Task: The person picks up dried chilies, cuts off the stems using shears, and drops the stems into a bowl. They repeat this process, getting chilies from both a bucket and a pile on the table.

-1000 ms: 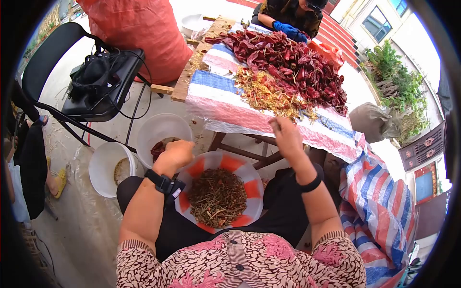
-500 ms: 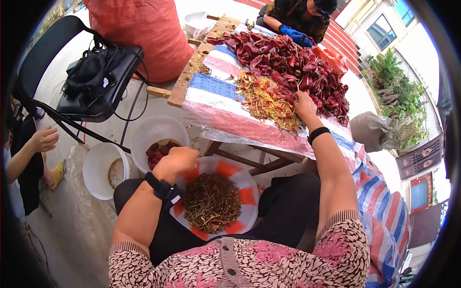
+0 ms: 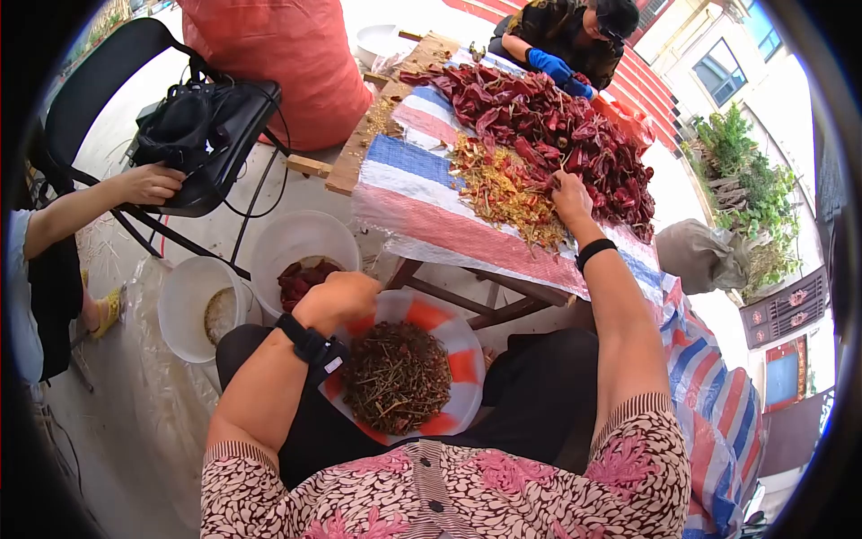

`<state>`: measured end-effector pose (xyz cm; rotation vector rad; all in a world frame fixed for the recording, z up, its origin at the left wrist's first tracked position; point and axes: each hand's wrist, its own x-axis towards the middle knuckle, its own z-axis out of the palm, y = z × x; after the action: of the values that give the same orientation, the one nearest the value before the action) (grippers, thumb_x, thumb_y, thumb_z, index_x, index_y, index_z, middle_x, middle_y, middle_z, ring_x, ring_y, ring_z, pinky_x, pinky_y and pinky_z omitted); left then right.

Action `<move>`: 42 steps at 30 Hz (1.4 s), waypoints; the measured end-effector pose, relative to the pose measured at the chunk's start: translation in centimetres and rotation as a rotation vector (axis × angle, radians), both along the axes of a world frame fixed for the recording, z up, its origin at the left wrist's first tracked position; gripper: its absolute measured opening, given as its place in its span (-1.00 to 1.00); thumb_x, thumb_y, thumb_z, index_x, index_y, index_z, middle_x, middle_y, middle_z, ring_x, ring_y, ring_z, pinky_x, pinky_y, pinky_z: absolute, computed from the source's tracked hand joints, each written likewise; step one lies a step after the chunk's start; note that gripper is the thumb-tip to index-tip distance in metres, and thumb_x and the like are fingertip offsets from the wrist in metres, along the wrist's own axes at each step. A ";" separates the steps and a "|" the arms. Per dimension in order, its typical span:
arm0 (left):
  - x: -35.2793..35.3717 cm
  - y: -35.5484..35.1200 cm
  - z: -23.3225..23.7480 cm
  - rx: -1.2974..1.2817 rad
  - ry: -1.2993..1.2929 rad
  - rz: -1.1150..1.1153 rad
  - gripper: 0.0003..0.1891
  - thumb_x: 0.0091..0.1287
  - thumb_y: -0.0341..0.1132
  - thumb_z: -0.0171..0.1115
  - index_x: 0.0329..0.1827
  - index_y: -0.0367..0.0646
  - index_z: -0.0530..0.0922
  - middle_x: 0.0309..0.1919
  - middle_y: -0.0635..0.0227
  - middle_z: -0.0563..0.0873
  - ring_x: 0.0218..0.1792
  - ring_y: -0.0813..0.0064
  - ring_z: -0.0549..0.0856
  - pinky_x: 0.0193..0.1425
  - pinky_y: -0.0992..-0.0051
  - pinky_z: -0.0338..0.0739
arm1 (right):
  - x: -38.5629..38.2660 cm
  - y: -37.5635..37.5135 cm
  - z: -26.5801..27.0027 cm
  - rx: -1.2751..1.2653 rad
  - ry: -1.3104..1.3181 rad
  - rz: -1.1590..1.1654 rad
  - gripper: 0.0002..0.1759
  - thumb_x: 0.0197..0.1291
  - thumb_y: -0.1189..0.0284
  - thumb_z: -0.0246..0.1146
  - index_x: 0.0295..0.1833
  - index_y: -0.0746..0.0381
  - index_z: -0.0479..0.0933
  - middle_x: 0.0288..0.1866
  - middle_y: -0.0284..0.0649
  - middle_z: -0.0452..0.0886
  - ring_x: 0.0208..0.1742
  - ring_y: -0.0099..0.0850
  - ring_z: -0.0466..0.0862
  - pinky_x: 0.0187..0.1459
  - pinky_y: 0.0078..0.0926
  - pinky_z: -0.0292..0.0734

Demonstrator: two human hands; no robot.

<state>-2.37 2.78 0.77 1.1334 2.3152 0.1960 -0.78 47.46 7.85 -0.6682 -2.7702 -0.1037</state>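
Observation:
My right hand reaches out over the table and its fingers close on a dried red chili at the near edge of the big chili pile. Beside it lies a heap of yellow seeds and flakes. My left hand is a closed fist with nothing visible in it. It hovers at the left rim of the red-and-white bowl on my lap, which is full of brown stems.
A white bucket with red chilies and another white bucket with seeds stand left of my knees. A person in blue gloves works at the table's far end. A second person's hand touches a black bag on a folding chair. A red sack stands behind.
My right hand went from near the table's front edge out to the chili pile and stayed there. The person on the left has reached a hand up to the black bag.

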 end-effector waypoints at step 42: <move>5.1 1.2 1.9 1.200 -0.014 0.097 -0.75 0.35 -0.44 0.18 0.06 -0.27 0.49 -0.23 0.13 0.59 -0.21 0.43 0.62 -0.10 0.48 0.50 | 11.4 -30.3 -2.0 -0.561 0.725 0.599 -0.86 0.15 0.53 0.35 -0.18 0.27 0.58 -0.29 -0.28 0.62 -0.46 -0.46 0.56 -0.35 -0.57 0.49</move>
<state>2.73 3.96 2.72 1.4625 2.1678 1.7735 10.58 17.17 5.85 0.0625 -2.1383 0.8756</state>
